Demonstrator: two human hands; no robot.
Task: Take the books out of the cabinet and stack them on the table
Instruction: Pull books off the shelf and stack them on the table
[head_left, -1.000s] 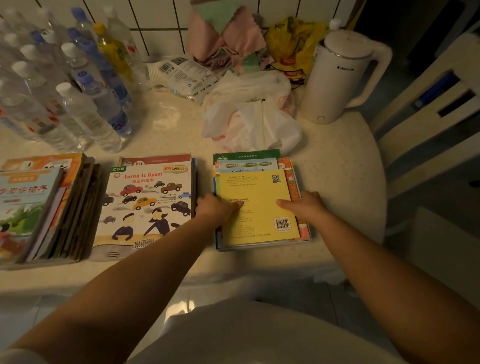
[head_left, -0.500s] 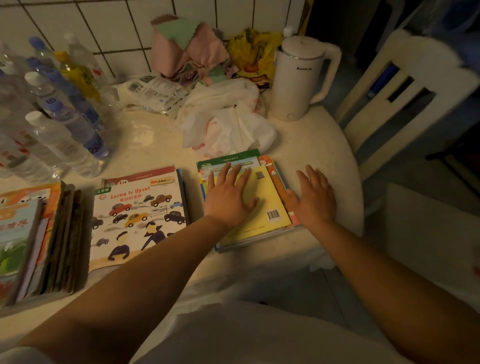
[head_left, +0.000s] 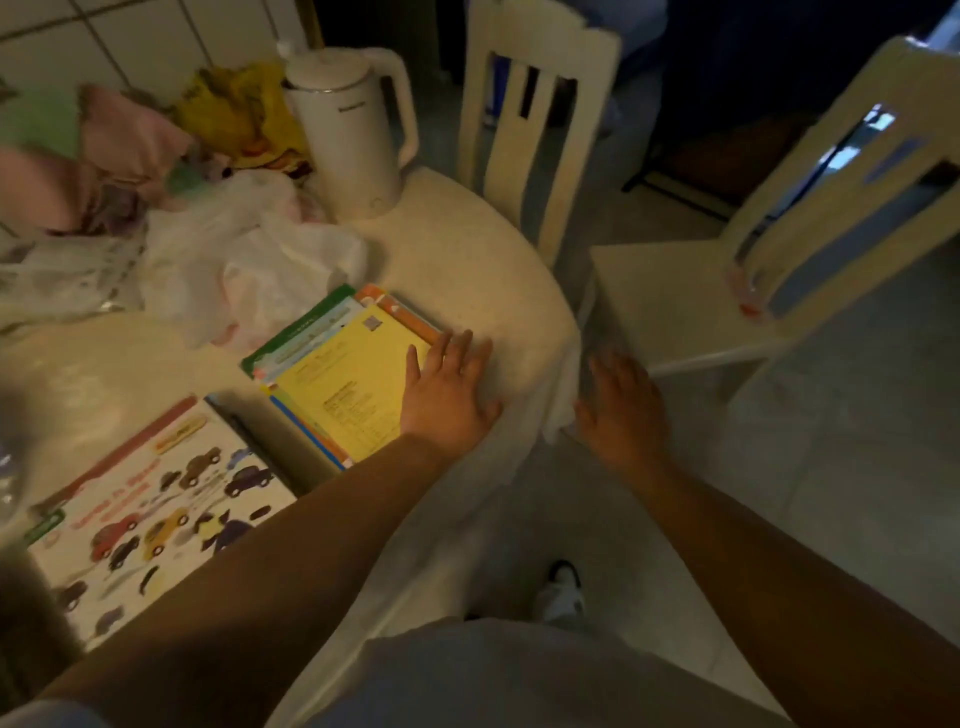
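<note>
A small stack of books with a yellow cover on top (head_left: 349, 384) lies on the cream table (head_left: 467, 270) near its right edge. My left hand (head_left: 449, 392) rests flat, fingers apart, on the stack's near right corner and the tabletop beside it. My right hand (head_left: 623, 410) hangs open past the table's edge, over the floor, holding nothing. A larger book with cars on its cover (head_left: 150, 519) lies to the left, on another pile. No cabinet is in view.
A white kettle (head_left: 349, 130) stands at the back of the table, with a white plastic bag (head_left: 244, 260), pink cloths (head_left: 104, 156) and a yellow bag (head_left: 239, 114) beside it. Two cream chairs (head_left: 535, 114) (head_left: 753, 249) stand to the right. My shoe (head_left: 562, 592) is on the tiled floor.
The view has swung right. My left hand slid from the middle of the yellow book to its right corner. My right hand left the stack and moved off the table's edge.
</note>
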